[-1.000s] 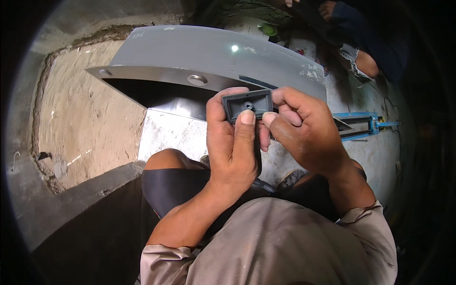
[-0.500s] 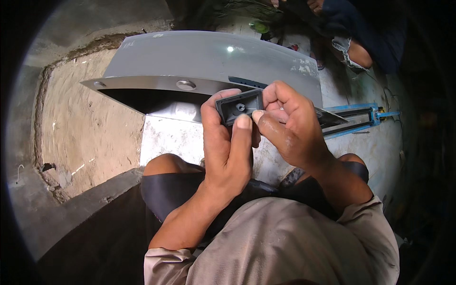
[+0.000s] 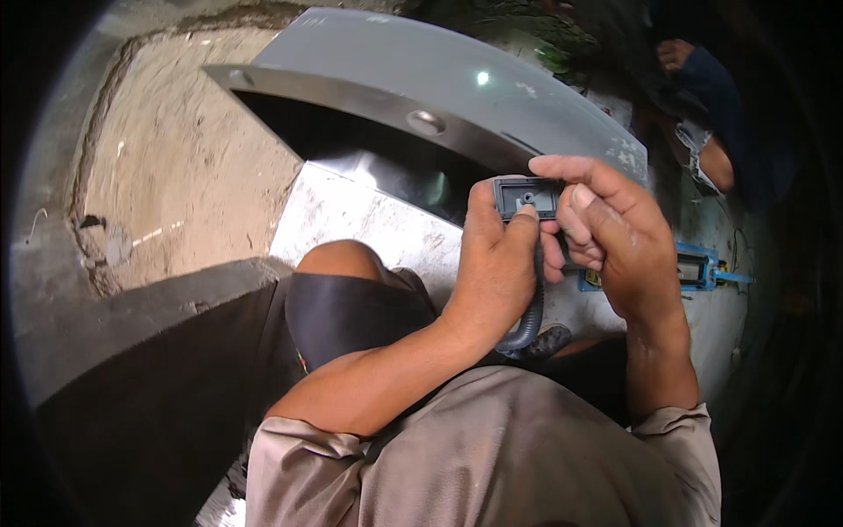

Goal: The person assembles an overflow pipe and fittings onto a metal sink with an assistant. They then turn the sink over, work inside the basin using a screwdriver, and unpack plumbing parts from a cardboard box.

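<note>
A small dark grey rectangular sink overflow fitting [image 3: 545,200] with a round post in its middle is gripped by my left hand [image 3: 499,255]. The thumb presses inside its lower rim and the fingers wrap behind. A grey corrugated hose [image 3: 530,323] hangs below that hand. My right hand [image 3: 619,233] is beside the fitting's right end, its index finger reaching over the upper edge. Its other fingers are curled near the thumb; whether something small is between them is hidden. Just beyond the hands, a stainless steel sink [image 3: 351,105] lies tilted, its grey outer side upward.
A blue-framed tool [image 3: 696,271] lies on the pale floor right of my hands. Another person's bent knee [image 3: 716,167] and hand [image 3: 674,54] are at the upper right. A concrete ledge [image 3: 176,307] runs along the left, beside a sandy patch [image 3: 193,149].
The view has shifted, so the sink sits higher and my hands farther right. My right thumb has drawn back from the fitting's face, and its index finger now stretches over the top edge.
</note>
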Tool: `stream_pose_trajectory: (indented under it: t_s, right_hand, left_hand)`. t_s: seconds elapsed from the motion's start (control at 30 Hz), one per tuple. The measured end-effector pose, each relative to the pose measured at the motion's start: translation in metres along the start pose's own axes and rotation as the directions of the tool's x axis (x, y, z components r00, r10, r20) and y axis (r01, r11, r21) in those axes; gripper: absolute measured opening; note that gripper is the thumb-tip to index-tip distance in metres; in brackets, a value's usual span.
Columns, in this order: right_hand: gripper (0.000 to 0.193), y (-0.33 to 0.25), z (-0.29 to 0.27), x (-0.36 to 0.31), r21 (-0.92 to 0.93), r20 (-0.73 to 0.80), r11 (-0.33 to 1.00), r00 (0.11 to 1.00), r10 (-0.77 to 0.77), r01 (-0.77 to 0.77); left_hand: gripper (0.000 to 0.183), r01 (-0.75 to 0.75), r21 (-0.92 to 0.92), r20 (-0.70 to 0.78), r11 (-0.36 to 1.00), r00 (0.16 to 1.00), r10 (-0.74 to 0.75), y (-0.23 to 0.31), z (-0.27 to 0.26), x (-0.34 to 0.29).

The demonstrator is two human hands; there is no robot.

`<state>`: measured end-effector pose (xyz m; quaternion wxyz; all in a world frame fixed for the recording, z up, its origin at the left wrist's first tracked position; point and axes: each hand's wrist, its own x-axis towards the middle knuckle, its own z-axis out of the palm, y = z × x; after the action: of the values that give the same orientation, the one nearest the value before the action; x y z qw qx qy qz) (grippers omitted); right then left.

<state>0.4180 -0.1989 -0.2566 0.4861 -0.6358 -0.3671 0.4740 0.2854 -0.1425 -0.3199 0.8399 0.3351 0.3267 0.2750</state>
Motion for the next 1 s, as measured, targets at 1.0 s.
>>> stream_pose_trajectory:
  t_s: [1.0]
  right_hand:
    - [0.01,0.044,0.004,-0.009,-0.092,-0.194,0.987,0.97,-0.146,0.13]
  left_hand:
    - [0.034,-0.501,0.467,0.242,0.729,0.865,0.439,0.009,-0.01,0.001]
